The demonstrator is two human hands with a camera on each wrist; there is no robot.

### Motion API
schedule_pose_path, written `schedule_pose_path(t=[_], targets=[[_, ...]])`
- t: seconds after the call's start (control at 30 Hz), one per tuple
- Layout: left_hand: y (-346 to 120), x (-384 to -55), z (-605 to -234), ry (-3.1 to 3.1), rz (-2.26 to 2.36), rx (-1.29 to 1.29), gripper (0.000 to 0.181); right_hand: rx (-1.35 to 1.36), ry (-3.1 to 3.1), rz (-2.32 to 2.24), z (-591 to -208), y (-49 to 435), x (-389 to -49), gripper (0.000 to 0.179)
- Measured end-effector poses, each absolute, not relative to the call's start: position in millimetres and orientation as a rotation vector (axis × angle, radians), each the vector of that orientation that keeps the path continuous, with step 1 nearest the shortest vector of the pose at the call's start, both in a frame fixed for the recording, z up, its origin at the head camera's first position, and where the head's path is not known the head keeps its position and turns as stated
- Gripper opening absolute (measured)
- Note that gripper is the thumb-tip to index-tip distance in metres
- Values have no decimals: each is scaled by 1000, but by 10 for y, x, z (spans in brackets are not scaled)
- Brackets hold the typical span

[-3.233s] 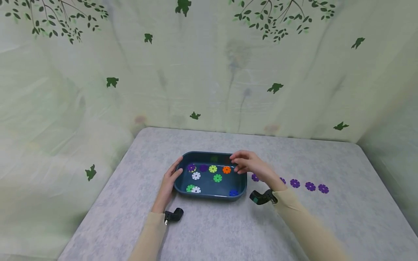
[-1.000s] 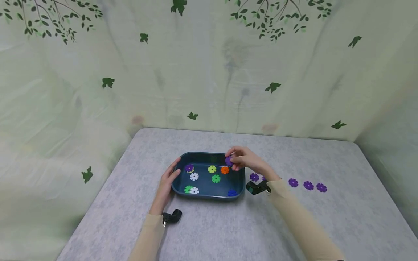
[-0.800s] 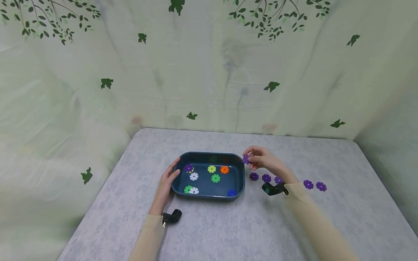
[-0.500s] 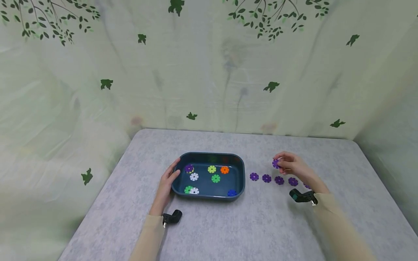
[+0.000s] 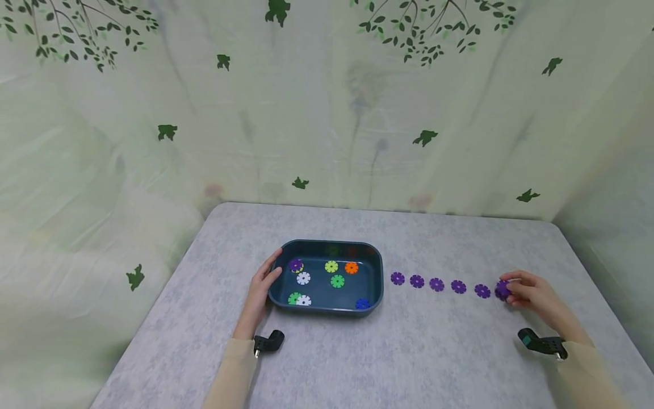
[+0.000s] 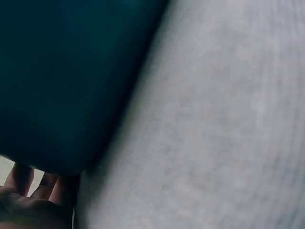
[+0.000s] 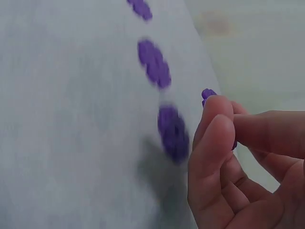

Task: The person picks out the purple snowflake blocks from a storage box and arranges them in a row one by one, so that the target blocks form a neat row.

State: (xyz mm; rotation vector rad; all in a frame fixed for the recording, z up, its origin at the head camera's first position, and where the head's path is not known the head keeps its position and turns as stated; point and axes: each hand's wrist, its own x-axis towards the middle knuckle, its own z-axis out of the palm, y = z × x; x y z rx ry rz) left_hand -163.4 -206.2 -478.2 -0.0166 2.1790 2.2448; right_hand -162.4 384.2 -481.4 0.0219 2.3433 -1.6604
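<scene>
My right hand pinches a purple flower-shaped disc between thumb and fingertips. In the right wrist view this disc is raised above the tabletop, mostly hidden by the fingers. Just beyond it lies the end disc of a row of purple discs, which runs from the tray's right side. My left hand holds the left end of the dark blue tray, thumb at the rim and fingers along the outside. Flower-shaped discs lie inside: orange, yellow, green, white, blue and purple.
The grey mottled table reaches back to a pale curtain printed with leaves and birds. Curtain also hangs along the left and right sides. Black cameras are strapped at both wrists.
My right hand lifted a purple disc out of the tray and carried it right, over the row, to the row's far end. The left hand stayed on the tray.
</scene>
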Motion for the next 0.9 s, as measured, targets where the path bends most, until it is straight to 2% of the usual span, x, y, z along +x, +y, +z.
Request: schedule_pose_path(t=[0.2, 0.43, 0.67, 0.9], targets=[[-2057, -1633, -4776, 2172, 2252, -10, 47, 132, 2458, -1548, -4901, 4101, -1454, 36], [-2055, -1639, -4778, 2175, 2251, -10, 48, 189, 2575, -1399, -4877, 4093, -1438, 37], [-2067, -1626, -4771, 2189, 2241, -18, 48, 68, 2648, -1367, -4668, 3736, -1570, 42], [-2075, -1678, -4846, 2173, 2263, -14, 47, -118, 2457, -1557, -4445, 3067, -1831, 44]])
